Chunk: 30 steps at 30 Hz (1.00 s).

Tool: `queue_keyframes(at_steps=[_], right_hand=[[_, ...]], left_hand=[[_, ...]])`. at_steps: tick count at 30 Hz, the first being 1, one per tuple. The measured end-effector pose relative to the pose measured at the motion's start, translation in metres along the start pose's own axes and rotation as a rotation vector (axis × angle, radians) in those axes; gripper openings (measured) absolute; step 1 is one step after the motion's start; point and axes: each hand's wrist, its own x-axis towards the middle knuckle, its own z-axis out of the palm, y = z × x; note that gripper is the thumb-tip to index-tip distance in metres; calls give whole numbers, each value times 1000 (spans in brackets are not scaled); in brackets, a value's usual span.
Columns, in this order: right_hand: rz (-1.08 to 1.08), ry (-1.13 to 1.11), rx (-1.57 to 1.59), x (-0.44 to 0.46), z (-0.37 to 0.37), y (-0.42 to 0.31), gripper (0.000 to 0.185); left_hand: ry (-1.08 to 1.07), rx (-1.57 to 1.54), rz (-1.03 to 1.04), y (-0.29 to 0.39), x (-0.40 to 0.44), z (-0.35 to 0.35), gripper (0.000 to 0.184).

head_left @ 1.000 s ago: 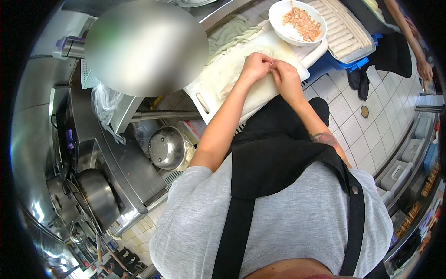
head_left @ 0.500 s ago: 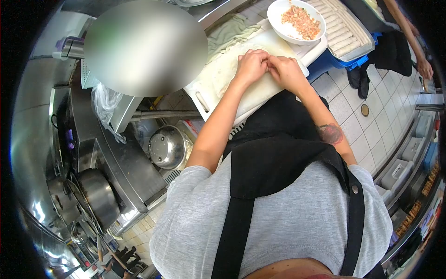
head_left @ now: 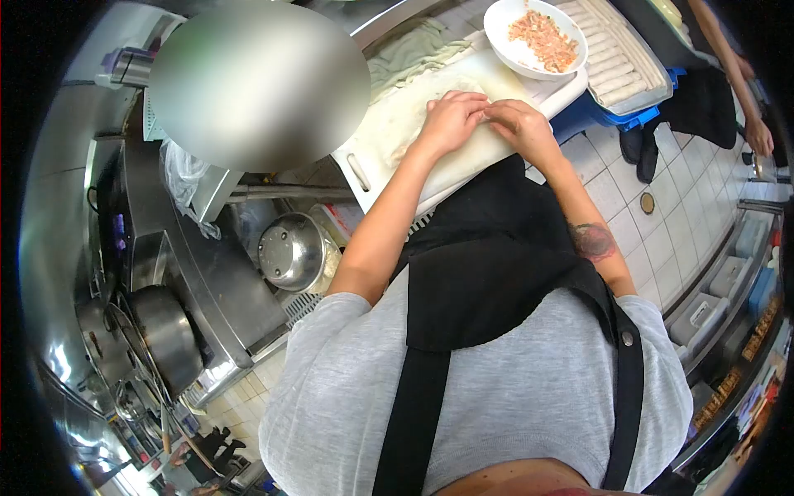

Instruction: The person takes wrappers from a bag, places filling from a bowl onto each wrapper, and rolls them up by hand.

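My left hand (head_left: 452,124) is over the white cutting board (head_left: 434,183), its fingers curled and pressed together. Close beside it, my right hand (head_left: 524,131) has its fingers bent inward, and the fingertips of both hands meet. A small pale bit shows between them, but the hands hide what it is. Under and left of my left hand lie thin pale dough sheets (head_left: 395,124) on the board. Just beyond my right hand, a white bowl (head_left: 506,51) of chopped orange-pink filling (head_left: 543,40) rests at the board's far right corner.
To the right, a tray (head_left: 664,83) of white rolls (head_left: 608,58) sits on a blue bin (head_left: 583,116). A green cloth (head_left: 413,54) lies behind the board. A metal bowl (head_left: 289,252) is below left. Another person's arm (head_left: 736,62) reaches in at far right.
The view has shifted slightly. My right hand has moved a little right and its fingers have lifted, so a small gap shows between the hands. My left hand stays nearly in place.
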Motion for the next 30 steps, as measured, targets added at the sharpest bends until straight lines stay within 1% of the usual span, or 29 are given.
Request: queue_keyframes(at_steps=[3,5,6,8,9,12,15,19,21,28,30], right_hand=[[-47,4,-21,2,5,3,24],[-96,-14,-31,4,-3,2,24],[-110,-50,-19,5,-5,4,23],[-148,-126,9,13,-7,12,23],[-141,-172,19,18,-9,14,22],[-137,-296,48,31,-14,22,21],[-137,-386,88,42,-13,34,22],[-64,-474,161,53,-14,37,19],[-13,-496,182,57,-14,40,18],[-66,-462,152,65,-5,49,18],[-76,-456,143,67,-3,49,18]], left_hand=[[63,-6,-56,0,-7,3,24],[46,-14,-70,0,-10,1,25],[38,-19,-79,0,-12,-3,26],[67,90,-72,13,-22,-20,28],[83,147,-71,17,-30,-29,29],[161,191,-162,11,-61,-41,30],[192,196,-228,-3,-90,-52,31],[204,92,-218,-15,-99,-58,31],[151,32,-260,-16,-93,-66,26],[-31,-27,-293,-27,-77,-83,15],[3,-19,-283,-30,-76,-82,14]])
